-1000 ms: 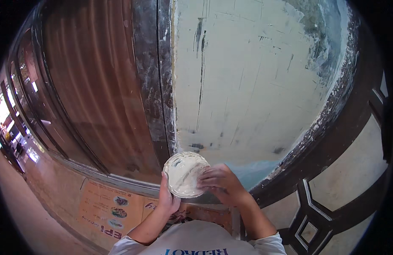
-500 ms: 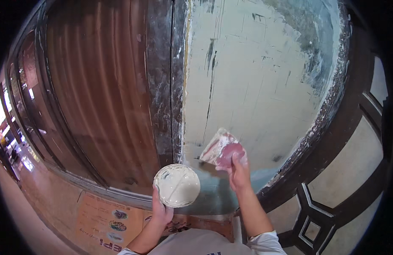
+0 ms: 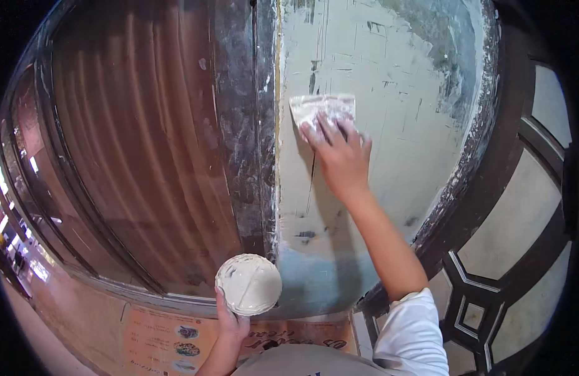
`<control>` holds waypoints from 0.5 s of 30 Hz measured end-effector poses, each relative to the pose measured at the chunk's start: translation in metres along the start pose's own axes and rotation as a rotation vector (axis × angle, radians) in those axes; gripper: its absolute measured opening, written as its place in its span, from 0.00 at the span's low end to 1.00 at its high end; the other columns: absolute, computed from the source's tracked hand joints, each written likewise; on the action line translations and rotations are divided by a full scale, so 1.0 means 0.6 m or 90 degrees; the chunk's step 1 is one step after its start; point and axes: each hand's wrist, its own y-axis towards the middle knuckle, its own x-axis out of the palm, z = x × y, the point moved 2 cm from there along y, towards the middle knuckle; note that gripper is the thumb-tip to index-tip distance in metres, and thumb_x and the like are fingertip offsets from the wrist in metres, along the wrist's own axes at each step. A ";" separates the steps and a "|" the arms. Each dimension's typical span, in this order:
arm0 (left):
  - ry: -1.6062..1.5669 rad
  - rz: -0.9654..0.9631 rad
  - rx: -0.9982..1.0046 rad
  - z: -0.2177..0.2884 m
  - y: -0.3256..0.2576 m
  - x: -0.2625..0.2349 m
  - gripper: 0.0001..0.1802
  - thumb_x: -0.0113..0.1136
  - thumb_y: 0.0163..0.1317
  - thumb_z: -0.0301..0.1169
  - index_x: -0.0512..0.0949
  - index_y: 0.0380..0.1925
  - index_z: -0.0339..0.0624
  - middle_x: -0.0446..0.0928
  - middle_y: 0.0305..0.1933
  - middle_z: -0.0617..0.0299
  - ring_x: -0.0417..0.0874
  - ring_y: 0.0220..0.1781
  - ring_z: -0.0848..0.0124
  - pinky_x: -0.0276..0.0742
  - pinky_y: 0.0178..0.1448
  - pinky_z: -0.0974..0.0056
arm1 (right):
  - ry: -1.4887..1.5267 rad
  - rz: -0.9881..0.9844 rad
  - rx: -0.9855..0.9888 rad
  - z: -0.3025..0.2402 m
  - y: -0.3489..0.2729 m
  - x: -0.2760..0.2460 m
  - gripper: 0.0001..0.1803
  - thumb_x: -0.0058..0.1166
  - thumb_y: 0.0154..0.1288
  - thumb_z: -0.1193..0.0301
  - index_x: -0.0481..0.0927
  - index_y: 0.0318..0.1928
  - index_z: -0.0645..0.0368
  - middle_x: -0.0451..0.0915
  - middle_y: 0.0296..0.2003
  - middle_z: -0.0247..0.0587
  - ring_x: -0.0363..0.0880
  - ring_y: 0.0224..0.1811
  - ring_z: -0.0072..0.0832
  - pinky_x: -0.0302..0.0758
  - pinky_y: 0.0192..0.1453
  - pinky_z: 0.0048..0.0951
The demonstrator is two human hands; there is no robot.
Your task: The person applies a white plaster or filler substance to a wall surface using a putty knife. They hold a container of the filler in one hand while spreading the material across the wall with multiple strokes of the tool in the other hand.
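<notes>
Overhead: putty blade pressed to a pale wall panel

Overhead, the right hand (image 3: 341, 160) is raised, its fingers (image 3: 330, 128) spread flat over a wide putty blade (image 3: 321, 108), gripping it against the pale wall panel (image 3: 390, 81); the blade is coated in white filler and lies near the panel's left edge, just beside a dark, smeared vertical post (image 3: 242, 125); the left hand (image 3: 233, 323) is low, closed from beneath on a round dish of white filler (image 3: 248, 283), held level and well apart from the blade; left of the post stands a brown ribbed shutter (image 3: 133, 144); at right, a dark frame with pale geometric panes (image 3: 490, 276); a white sleeve (image 3: 412, 335) covers the right upper arm; an orange printed sheet (image 3: 170, 341) lies below.
</notes>
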 end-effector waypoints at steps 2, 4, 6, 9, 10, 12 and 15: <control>0.011 -0.031 0.023 0.014 0.000 -0.009 0.31 0.34 0.77 0.53 0.63 0.70 0.45 0.68 0.71 0.58 0.70 0.71 0.60 0.65 0.75 0.52 | 0.000 -0.046 0.018 -0.031 -0.076 -0.009 0.31 0.59 0.55 0.75 0.80 0.59 0.32 0.78 0.60 0.26 0.71 0.59 0.33 0.60 0.61 0.42; 0.006 -0.030 0.012 0.030 -0.001 -0.010 0.31 0.35 0.77 0.53 0.63 0.69 0.45 0.68 0.71 0.58 0.70 0.71 0.59 0.65 0.75 0.52 | 0.015 -0.018 0.021 -0.034 -0.083 -0.021 0.31 0.59 0.55 0.76 0.80 0.59 0.32 0.77 0.61 0.27 0.71 0.60 0.34 0.59 0.62 0.42; 0.056 0.024 0.027 0.038 -0.003 -0.023 0.32 0.38 0.76 0.54 0.64 0.68 0.44 0.68 0.71 0.55 0.72 0.69 0.57 0.68 0.73 0.50 | 0.038 0.010 0.042 -0.027 -0.045 -0.049 0.31 0.58 0.55 0.76 0.80 0.59 0.35 0.77 0.61 0.28 0.71 0.62 0.36 0.59 0.63 0.45; 0.020 0.026 0.002 0.034 0.009 -0.033 0.31 0.37 0.76 0.54 0.65 0.68 0.44 0.69 0.70 0.56 0.72 0.69 0.57 0.68 0.72 0.51 | 0.008 0.098 0.025 0.005 0.087 -0.071 0.25 0.60 0.59 0.70 0.81 0.58 0.32 0.80 0.58 0.29 0.73 0.60 0.35 0.61 0.64 0.45; 0.008 0.023 0.001 0.033 0.012 -0.027 0.31 0.36 0.76 0.54 0.65 0.68 0.45 0.70 0.70 0.56 0.72 0.69 0.58 0.68 0.72 0.51 | -0.014 0.107 0.009 0.017 0.115 -0.060 0.25 0.60 0.60 0.69 0.80 0.58 0.33 0.79 0.58 0.30 0.74 0.61 0.35 0.63 0.64 0.46; 0.012 0.020 -0.004 0.032 0.008 -0.018 0.31 0.36 0.76 0.53 0.65 0.68 0.45 0.69 0.70 0.56 0.72 0.69 0.58 0.68 0.73 0.51 | -0.006 0.036 0.018 0.030 0.131 -0.023 0.25 0.59 0.61 0.68 0.79 0.59 0.33 0.79 0.59 0.32 0.75 0.61 0.37 0.63 0.64 0.46; -0.002 0.012 -0.009 0.034 0.004 -0.027 0.31 0.35 0.77 0.53 0.65 0.68 0.44 0.69 0.70 0.56 0.72 0.69 0.57 0.68 0.73 0.51 | 0.010 0.006 0.054 -0.018 0.045 0.013 0.26 0.56 0.63 0.71 0.78 0.60 0.33 0.77 0.61 0.33 0.71 0.65 0.40 0.62 0.65 0.47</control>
